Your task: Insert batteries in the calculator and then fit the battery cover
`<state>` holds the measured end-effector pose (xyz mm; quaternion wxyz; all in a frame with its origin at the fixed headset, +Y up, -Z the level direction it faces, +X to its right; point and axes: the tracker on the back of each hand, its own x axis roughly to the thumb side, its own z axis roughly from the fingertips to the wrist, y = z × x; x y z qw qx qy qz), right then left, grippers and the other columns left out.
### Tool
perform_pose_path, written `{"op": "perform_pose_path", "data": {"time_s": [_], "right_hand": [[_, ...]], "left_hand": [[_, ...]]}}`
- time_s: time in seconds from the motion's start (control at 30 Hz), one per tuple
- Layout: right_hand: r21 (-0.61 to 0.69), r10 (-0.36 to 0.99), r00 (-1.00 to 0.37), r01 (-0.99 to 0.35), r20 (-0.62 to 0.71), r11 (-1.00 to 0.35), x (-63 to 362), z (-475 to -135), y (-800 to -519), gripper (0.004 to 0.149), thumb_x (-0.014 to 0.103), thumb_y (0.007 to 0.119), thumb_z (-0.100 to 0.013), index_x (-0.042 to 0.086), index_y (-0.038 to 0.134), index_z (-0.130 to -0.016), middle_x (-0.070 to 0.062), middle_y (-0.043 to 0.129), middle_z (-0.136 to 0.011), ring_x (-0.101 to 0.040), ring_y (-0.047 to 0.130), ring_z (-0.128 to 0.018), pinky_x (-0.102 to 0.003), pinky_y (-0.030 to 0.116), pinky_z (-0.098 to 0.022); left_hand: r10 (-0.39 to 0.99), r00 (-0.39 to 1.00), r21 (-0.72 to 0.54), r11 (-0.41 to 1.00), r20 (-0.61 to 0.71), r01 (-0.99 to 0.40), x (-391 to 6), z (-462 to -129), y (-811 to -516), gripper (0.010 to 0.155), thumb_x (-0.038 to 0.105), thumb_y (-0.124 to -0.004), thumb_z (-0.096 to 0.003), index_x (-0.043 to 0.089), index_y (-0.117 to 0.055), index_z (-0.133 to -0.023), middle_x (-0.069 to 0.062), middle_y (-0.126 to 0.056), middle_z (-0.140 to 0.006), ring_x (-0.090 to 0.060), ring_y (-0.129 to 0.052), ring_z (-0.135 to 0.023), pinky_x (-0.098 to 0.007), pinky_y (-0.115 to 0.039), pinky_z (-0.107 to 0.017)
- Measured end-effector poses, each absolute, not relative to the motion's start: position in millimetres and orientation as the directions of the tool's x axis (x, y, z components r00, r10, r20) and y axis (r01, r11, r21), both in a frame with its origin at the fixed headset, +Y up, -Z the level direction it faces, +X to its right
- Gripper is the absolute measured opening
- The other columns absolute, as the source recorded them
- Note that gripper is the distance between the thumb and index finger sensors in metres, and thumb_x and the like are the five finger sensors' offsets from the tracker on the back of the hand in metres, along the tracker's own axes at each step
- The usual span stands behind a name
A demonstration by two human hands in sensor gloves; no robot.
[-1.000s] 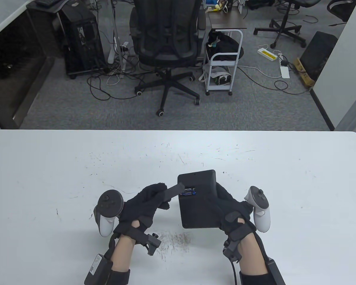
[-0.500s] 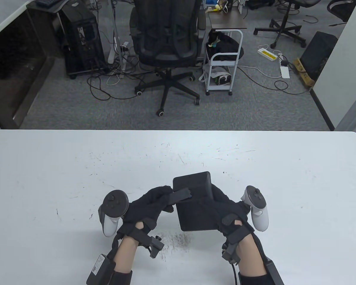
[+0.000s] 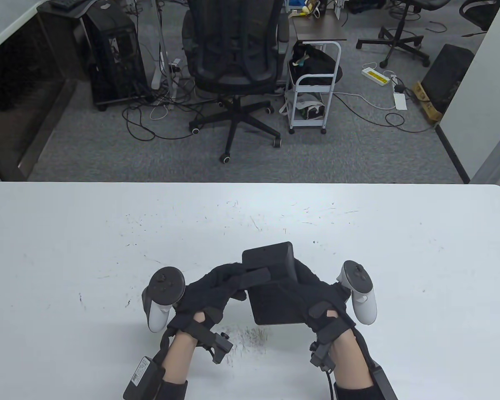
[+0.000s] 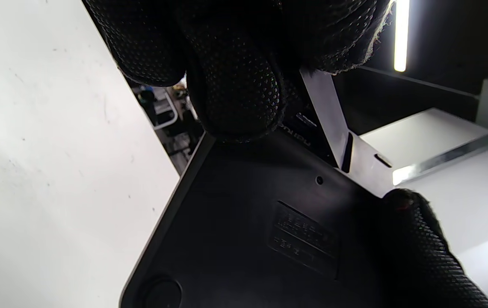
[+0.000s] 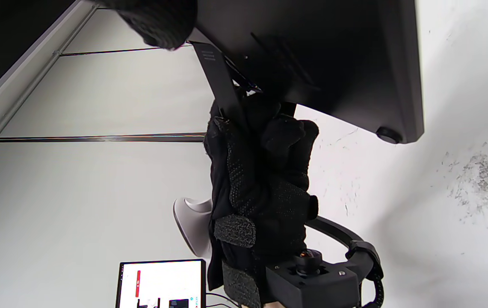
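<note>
The flat black plastic calculator [image 3: 275,291] is held back-up just above the white table [image 3: 66,250], at about 6 o'clock near the front edge. The right hand [image 3: 321,291] grips its 3 o'clock edge. The left hand [image 3: 216,291] pinches the narrow black plastic battery cover [image 3: 256,277] over the calculator's 9 o'clock edge. Bare tabletop spreads from 9 through 12 to 3 o'clock.

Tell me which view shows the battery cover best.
The right wrist view: the battery cover shows edge-on, tilted up off the calculator, the left hand gripping it. The table view shows the cover only as a dark strip. In the left wrist view it is half hidden by fingers.
</note>
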<state>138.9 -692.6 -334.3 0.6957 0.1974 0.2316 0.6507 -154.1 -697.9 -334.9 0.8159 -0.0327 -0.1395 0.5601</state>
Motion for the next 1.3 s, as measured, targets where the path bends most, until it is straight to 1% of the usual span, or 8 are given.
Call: {"op": "perform_pose_path", "data": {"time_s": [0.17,0.27,0.4,0.5,0.7,0.9,1.1,1.3], "right_hand": [[0.569,1.000,0.002,-0.822,-0.031,0.019,136,-332,-689,0.067,0.033,0.082,-0.050,0.020,0.048,-0.106,-0.017,0.064,-0.107,-0.050,0.077,-0.089,-0.059,0.073,-0.058],[0.580,1.000,-0.012,-0.815,-0.011,-0.003,134,-330,-686,0.067,0.033,0.082,-0.049,0.020,0.048,-0.106,-0.017,0.065,-0.107,-0.050,0.077,-0.088,-0.059,0.073,-0.058],[0.573,0.999,-0.036,-0.819,0.010,-0.035,133,-328,-682,0.067,0.033,0.082,-0.049,0.020,0.048,-0.106,-0.017,0.065,-0.107,-0.050,0.077,-0.088,-0.059,0.073,-0.058],[0.590,1.000,-0.028,-0.807,0.009,-0.027,131,-328,-683,0.067,0.032,0.082,-0.049,0.020,0.048,-0.106,-0.017,0.065,-0.107,-0.050,0.077,-0.088,-0.060,0.073,-0.058],[0.593,0.999,-0.036,-0.805,0.013,-0.037,130,-328,-683,0.067,0.033,0.082,-0.049,0.020,0.048,-0.106,-0.017,0.064,-0.107,-0.050,0.076,-0.089,-0.060,0.072,-0.059],[0.601,0.999,-0.039,-0.799,0.009,-0.037,130,-328,-684,0.067,0.033,0.082,-0.049,0.020,0.048,-0.106,-0.017,0.064,-0.107,-0.050,0.077,-0.088,-0.059,0.074,-0.058],[0.619,1.000,-0.002,-0.786,-0.020,0.011,130,-331,-689,0.067,0.033,0.082,-0.049,0.020,0.048,-0.106,-0.017,0.065,-0.107,-0.050,0.078,-0.088,-0.059,0.074,-0.057],[0.632,0.999,0.011,-0.774,-0.035,0.031,129,-331,-690,0.067,0.033,0.082,-0.049,0.020,0.048,-0.106,-0.017,0.064,-0.107,-0.050,0.078,-0.088,-0.059,0.074,-0.057]], "left_hand": [[0.790,0.577,-0.040,0.596,0.206,-0.802,-148,-326,-689,0.051,0.046,-0.079,-0.0499,0.028,-0.076,-0.097,0.004,-0.103,-0.078,-0.009,-0.107,-0.058,-0.043,-0.084,-0.062],[0.725,0.659,0.006,0.672,0.200,-0.741,-144,-323,-687,0.054,0.048,-0.079,-0.0501,0.027,-0.072,-0.099,0.002,-0.101,-0.082,-0.010,-0.106,-0.061,-0.044,-0.083,-0.063],[0.750,0.635,-0.014,0.648,0.185,-0.762,-143,-324,-690,0.060,0.048,-0.078,-0.0504,0.023,-0.066,-0.103,0.002,-0.098,-0.084,-0.011,-0.104,-0.063,-0.046,-0.081,-0.064],[0.743,0.645,-0.011,0.657,0.182,-0.754,-144,-324,-691,0.063,0.049,-0.078,-0.0502,0.022,-0.064,-0.105,0.001,-0.097,-0.085,-0.013,-0.103,-0.065,-0.047,-0.080,-0.065],[0.725,0.664,-0.003,0.675,0.184,-0.737,-142,-324,-692,0.065,0.050,-0.078,-0.0504,0.021,-0.062,-0.107,0.001,-0.095,-0.087,-0.014,-0.102,-0.068,-0.048,-0.079,-0.066],[0.772,0.614,-0.093,0.631,0.165,-0.770,-143,-328,-697,0.069,0.050,-0.076,-0.0518,0.020,-0.056,-0.111,-0.005,-0.091,-0.096,-0.020,-0.100,-0.075,-0.052,-0.076,-0.068],[0.823,0.547,-0.154,0.566,0.154,-0.810,-142,-330,-702,0.075,0.051,-0.075,-0.0516,0.015,-0.052,-0.113,-0.007,-0.090,-0.098,-0.021,-0.100,-0.077,-0.052,-0.076,-0.068],[0.866,0.481,-0.218,0.500,0.137,-0.838,-137,-330,-705,0.083,0.054,-0.073,-0.0517,0.010,-0.042,-0.115,-0.009,-0.086,-0.101,-0.024,-0.098,-0.080,-0.053,-0.075,-0.069]]}}
